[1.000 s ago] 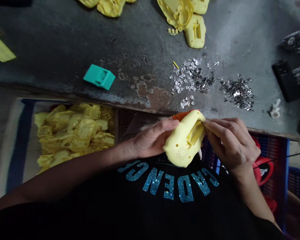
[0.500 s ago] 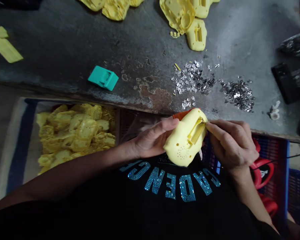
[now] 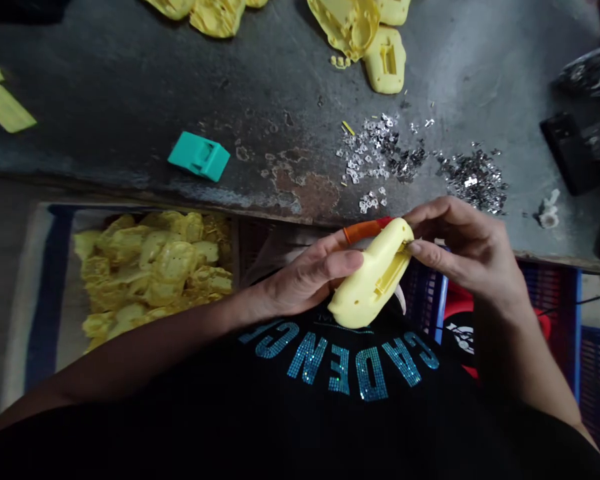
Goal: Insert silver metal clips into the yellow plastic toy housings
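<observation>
My left hand [image 3: 313, 270] is closed around a yellow plastic shell [image 3: 367, 283], its thumb on the near face. An orange finger cover [image 3: 363, 231] shows on one of its fingers. The shell is tilted, with a long battery slot and small holes in view. At the slot's upper end, the thumb and forefinger of my right hand [image 3: 473, 257] close on the shell's end. A small pale bit shows between the right fingers, too small to name. Beyond the hands, small metal contact plates [image 3: 380, 150] lie loose on the bench, beside a second pile of metal pieces [image 3: 475, 177].
More yellow shells [image 3: 386, 60] rest at the back of the grey bench [image 3: 280, 87]. A teal block [image 3: 199, 157] sits near its front edge. Below left is a container of yellow shells [image 3: 155, 267]; a blue crate [image 3: 577, 333] and red items [image 3: 463, 333] are below right.
The shell has turned more onto its side. My right hand has moved up around its end, with the forefinger now on the far side and the thumb at the slot.
</observation>
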Motion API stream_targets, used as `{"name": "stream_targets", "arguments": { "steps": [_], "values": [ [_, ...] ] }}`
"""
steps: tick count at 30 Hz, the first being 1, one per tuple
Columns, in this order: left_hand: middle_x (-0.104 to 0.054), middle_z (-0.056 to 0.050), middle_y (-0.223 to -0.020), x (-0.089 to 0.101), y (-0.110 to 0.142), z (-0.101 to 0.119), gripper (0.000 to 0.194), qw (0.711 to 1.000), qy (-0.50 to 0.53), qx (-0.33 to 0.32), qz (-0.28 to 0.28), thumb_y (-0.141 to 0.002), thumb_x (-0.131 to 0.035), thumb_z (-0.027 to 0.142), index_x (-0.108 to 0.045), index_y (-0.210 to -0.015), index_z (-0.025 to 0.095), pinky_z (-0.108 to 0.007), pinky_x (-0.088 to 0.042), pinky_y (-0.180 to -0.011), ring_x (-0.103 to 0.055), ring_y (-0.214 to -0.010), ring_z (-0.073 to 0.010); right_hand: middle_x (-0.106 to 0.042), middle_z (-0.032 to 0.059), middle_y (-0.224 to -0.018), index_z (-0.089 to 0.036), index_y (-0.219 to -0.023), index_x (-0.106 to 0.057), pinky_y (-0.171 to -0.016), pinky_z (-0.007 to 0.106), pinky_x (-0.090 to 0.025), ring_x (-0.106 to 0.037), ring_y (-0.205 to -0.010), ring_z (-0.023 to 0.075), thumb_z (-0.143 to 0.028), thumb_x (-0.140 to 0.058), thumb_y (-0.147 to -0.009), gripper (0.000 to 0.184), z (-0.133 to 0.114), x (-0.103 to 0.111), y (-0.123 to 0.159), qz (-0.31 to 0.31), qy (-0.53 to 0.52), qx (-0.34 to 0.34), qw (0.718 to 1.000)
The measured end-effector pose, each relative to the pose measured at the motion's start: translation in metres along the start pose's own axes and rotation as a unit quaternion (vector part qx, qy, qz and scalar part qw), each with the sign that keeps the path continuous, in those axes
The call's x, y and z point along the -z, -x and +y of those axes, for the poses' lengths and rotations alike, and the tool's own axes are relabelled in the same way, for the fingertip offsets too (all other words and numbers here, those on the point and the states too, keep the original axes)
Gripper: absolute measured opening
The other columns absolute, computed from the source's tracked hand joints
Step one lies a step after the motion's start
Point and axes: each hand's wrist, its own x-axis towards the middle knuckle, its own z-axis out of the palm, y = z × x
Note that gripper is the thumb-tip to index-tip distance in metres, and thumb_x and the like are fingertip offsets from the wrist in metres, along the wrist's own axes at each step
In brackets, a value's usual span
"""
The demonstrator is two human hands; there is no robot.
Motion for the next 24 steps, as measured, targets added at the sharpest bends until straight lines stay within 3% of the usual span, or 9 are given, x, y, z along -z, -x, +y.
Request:
{"name": "stream_targets", "arguments": {
  "steps": [7,12,16,24],
  "values": [
    [-0.086,-0.011,-0.134,0.004,0.003,-0.001,0.078,0.999,0.007,0.043,0.017,-0.086,-0.098,0.06,-0.075,-0.154,0.027,-0.037,-0.067,-0.095,-0.084,-0.11,-0.0296,-0.08,-0.0012,-0.097,-0.025,-0.11,-0.079,-0.075,0.029,-0.067,-0.077,-0.083,0.0151,-0.039,-0.101,-0.089,0.034,0.01,-0.006,-0.008,-0.056,-0.178,-0.074,0.98],
    [-0.081,-0.015,-0.148,0.003,0.003,-0.002,0.092,0.998,-0.014,0.052,0.015,-0.086,-0.094,0.066,-0.067,-0.164,0.026,-0.04,-0.066,-0.098,-0.081,-0.124,-0.036,-0.078,-0.0029,-0.092,-0.024,-0.107,-0.078,-0.069,0.027,-0.064,-0.073,-0.077,0.0136,-0.032,-0.099,-0.088,0.03,0.01,-0.004,-0.016,-0.087,-0.175,-0.08,0.977],
    [-0.079,-0.015,-0.15,0.004,0.004,-0.003,0.097,0.998,-0.008,0.055,0.022,-0.086,-0.095,0.066,-0.063,-0.168,0.027,-0.04,-0.066,-0.098,-0.081,-0.123,-0.0345,-0.08,-0.0026,-0.093,-0.024,-0.106,-0.079,-0.073,0.028,-0.064,-0.073,-0.08,0.0138,-0.029,-0.102,-0.085,0.032,0.013,0.0,-0.018,-0.109,-0.178,-0.093,0.973],
    [-0.076,-0.016,-0.158,0.008,0.005,-0.008,0.094,0.999,-0.021,0.035,-0.006,-0.091,-0.089,0.07,-0.061,-0.171,0.029,-0.045,-0.066,-0.104,-0.08,-0.13,-0.0368,-0.081,-0.0014,-0.095,-0.023,-0.108,-0.083,-0.078,0.022,-0.066,-0.076,-0.084,0.0117,-0.028,-0.104,-0.087,0.03,0.019,-0.007,-0.011,-0.076,-0.255,-0.072,0.961]
  ]
}}
